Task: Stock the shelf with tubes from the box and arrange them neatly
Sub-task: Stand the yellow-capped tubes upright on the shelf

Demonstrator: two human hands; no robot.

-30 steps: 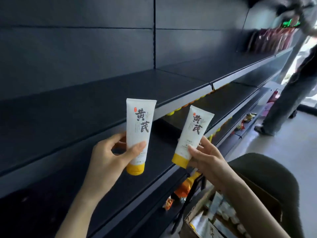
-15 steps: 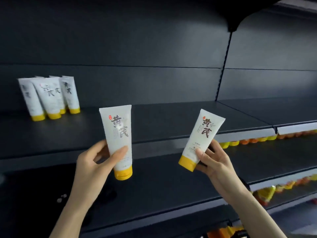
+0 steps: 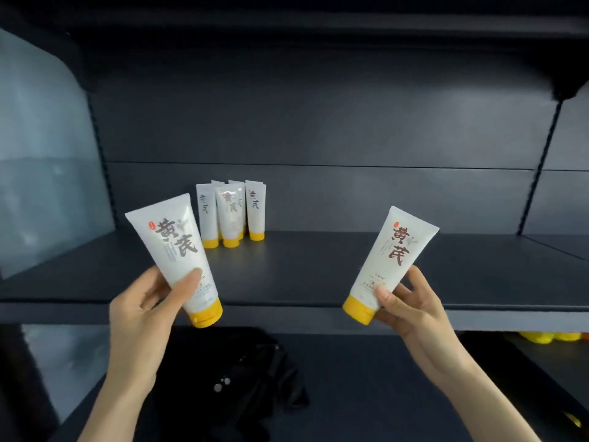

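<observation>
The dark shelf [image 3: 318, 269] ran across the middle of the frame, with a cluster of standing tubes [image 3: 231, 215] at centre-left near the back wall, caps down. Judged step: carrying two more tubes in to set beside that cluster. To do it well, each should go down cap-first and upright, label facing front, close against the row's right side so the line stays even; place one at a time so neither topples the others.

The left hand [image 3: 149, 311], lower left, was clamped on the left tube [image 3: 178, 253], thumb across its lower label, tube tilted left, just in front of the cluster. The right hand [image 3: 411, 307], lower right, pinched the right tube [image 3: 389, 263] near its yellow cap, tilted right, well apart from the cluster.
</observation>
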